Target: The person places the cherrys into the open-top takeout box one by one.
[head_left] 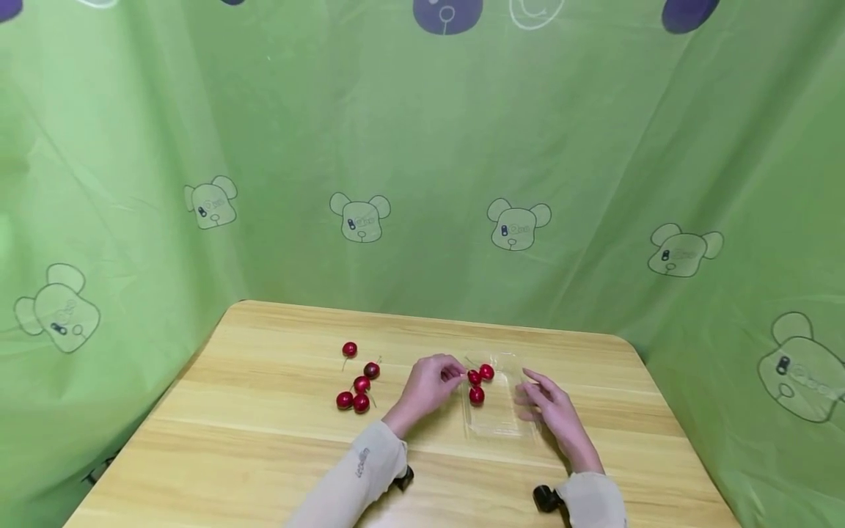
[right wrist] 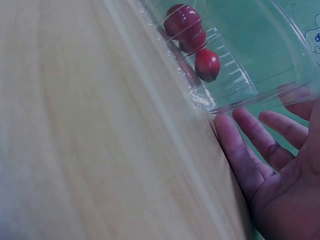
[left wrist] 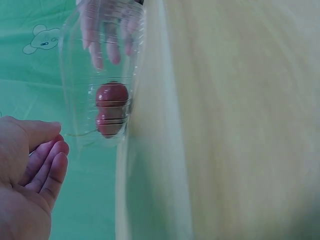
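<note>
A clear plastic container (head_left: 495, 425) stands on the table with three red cherries inside, among them a front cherry (head_left: 477, 396) and a back cherry (head_left: 486, 372). At its left side my left hand (head_left: 432, 383) pinches the thin stem of a cherry (head_left: 474, 378), thumb and fingertips close together. In the left wrist view that stem runs from the left hand (left wrist: 37, 165) toward the cherries (left wrist: 111, 97) seen through the plastic. My right hand (head_left: 551, 407) is at the container's right side, fingers spread and loosely bent, fingertips right at the wall.
Several loose cherries (head_left: 361, 383) with stems lie on the wooden table (head_left: 264, 411) left of my left hand. A green curtain (head_left: 422, 279) with bear prints hangs behind the table's far edge and along both sides.
</note>
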Available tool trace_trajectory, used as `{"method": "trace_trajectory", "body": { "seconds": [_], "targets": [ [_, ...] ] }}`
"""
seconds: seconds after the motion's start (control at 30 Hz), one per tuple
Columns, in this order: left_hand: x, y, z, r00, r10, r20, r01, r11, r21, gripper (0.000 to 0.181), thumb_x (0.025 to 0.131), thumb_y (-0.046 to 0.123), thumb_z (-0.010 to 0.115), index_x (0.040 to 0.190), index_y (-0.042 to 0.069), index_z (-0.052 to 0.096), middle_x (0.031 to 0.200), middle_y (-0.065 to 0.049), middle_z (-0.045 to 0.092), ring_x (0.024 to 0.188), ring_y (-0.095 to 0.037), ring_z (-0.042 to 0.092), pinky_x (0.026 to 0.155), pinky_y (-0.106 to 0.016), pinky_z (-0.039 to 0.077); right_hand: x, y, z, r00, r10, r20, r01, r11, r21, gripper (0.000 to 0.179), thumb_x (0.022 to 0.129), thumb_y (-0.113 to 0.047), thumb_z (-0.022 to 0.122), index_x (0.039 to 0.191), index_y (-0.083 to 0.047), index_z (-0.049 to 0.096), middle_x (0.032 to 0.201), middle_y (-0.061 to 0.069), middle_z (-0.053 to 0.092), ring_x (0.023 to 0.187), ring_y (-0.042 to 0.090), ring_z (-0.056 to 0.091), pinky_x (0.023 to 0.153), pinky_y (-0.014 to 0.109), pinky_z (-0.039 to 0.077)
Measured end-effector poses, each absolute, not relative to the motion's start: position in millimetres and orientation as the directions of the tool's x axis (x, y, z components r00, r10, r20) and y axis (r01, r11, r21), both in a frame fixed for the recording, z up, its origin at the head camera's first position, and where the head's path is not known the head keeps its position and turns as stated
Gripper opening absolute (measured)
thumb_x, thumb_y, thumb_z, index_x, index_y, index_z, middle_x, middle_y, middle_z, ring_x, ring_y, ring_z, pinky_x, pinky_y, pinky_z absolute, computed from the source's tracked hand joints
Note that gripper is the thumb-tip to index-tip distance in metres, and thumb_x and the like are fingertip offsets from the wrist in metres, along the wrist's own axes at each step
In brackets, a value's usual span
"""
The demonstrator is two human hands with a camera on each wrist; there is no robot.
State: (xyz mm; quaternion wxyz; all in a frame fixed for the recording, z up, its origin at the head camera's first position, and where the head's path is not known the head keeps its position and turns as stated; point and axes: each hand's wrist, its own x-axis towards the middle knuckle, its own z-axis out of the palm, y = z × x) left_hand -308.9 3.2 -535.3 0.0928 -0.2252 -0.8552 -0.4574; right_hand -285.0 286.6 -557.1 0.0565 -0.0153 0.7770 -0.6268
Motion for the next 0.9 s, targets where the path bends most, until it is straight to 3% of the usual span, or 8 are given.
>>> {"method": "trace_trajectory", "body": {
  "seconds": [0.4, 0.9],
  "targets": [
    [-303, -28, -524, -0.906, 0.263, 0.331, 0.421, 0.475, 0.773, 0.014, 0.091, 0.007, 0.077, 0.105, 0.008, 0.076, 0.092, 0.002, 0.075, 0.08, -0.002, 0.064, 0.075, -0.017, 0.056, -286, 288, -558, -0.992, -0.097, -0.08, 0.058, 0.209, -0.976, 0.058, 0.112, -0.032, 0.045, 0.162, -0.007, 0.03, 0.142, 0.029, 0.052, 0.11, 0.018, 0.07, 0.088, 0.034, 0.062],
    [-305, -85, -517, -0.917, 0.178, 0.358, 0.398, 0.489, 0.776, 0.014, 0.091, 0.005, 0.077, 0.105, 0.007, 0.076, 0.09, -0.001, 0.074, 0.082, -0.01, 0.067, 0.077, -0.023, 0.057, -289, 288, -560, -0.994, -0.083, -0.067, 0.049, 0.205, -0.978, 0.056, 0.112, -0.032, 0.046, 0.16, -0.006, 0.034, 0.14, 0.03, 0.053, 0.104, 0.011, 0.071, 0.085, 0.032, 0.063]
  ]
}}
